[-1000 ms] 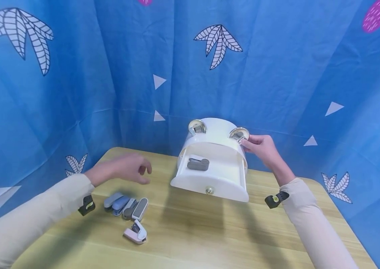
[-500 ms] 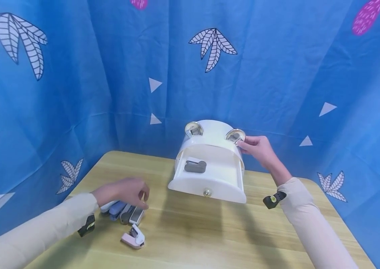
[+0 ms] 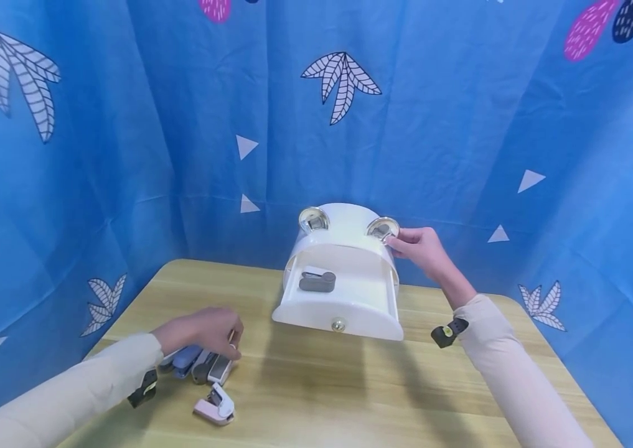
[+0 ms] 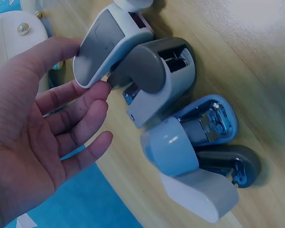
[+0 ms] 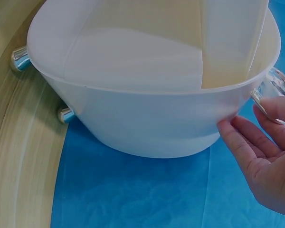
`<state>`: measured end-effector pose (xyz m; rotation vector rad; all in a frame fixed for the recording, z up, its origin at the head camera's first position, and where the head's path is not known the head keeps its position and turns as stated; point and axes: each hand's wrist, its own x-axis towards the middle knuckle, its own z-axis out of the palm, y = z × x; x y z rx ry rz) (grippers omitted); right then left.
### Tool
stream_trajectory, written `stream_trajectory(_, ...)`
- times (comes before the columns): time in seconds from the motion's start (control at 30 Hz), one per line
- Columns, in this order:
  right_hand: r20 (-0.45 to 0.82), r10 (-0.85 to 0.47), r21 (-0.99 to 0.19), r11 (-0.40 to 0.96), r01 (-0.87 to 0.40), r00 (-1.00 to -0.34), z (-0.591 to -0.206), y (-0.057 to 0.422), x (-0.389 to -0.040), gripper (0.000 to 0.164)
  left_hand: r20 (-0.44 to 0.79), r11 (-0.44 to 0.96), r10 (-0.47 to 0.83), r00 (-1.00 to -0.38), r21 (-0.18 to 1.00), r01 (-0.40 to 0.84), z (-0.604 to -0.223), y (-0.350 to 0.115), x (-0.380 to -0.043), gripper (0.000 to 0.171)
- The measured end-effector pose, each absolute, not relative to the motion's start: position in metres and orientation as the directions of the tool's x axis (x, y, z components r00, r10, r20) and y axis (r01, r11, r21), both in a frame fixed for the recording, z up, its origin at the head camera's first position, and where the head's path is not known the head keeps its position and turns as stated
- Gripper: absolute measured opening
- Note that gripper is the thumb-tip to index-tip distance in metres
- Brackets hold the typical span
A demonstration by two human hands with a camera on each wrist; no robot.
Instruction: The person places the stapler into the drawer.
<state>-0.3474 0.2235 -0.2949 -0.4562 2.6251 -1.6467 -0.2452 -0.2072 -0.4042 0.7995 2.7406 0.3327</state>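
My left hand is over a row of small staplers at the table's left. In the left wrist view, its thumb and fingertips pinch the end of a white stapler with a grey top. Beside that lie a grey-and-white stapler, a blue stapler and another white-and-grey one. At the middle back stands a white box with its drawer pulled out; a grey stapler lies inside. With thumb and fingers, my right hand holds the box's right round metallic ear.
A pink-and-white stapler lies nearer the front, below the row. The wooden table reaches back to a blue patterned curtain. A round knob sits on the drawer front, and a second metallic ear tops the box's left.
My left hand has come down onto the row of staplers and taken hold of the white one with the grey top. The right hand stays at the box's ear; the head view has shifted slightly.
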Motion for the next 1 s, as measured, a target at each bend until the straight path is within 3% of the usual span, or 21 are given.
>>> stream_trajectory(0.6, 0.130, -0.242, -0.893, 0.392, -0.219, -0.962, -0.296, 0.223, -0.348, 0.039, -0.132, 0.736, 0.623, -0.771, 0.432, 0.521, -0.388, -0.215, -0.255, 0.016)
stream_trajectory(1.0, 0.130, -0.236, -0.895, 0.390, -0.217, -0.963, -0.293, 0.222, -0.347, 0.039, -0.016, 0.750, 0.563, -0.826, 0.430, 0.503, -0.313, -0.217, -0.258, 0.009)
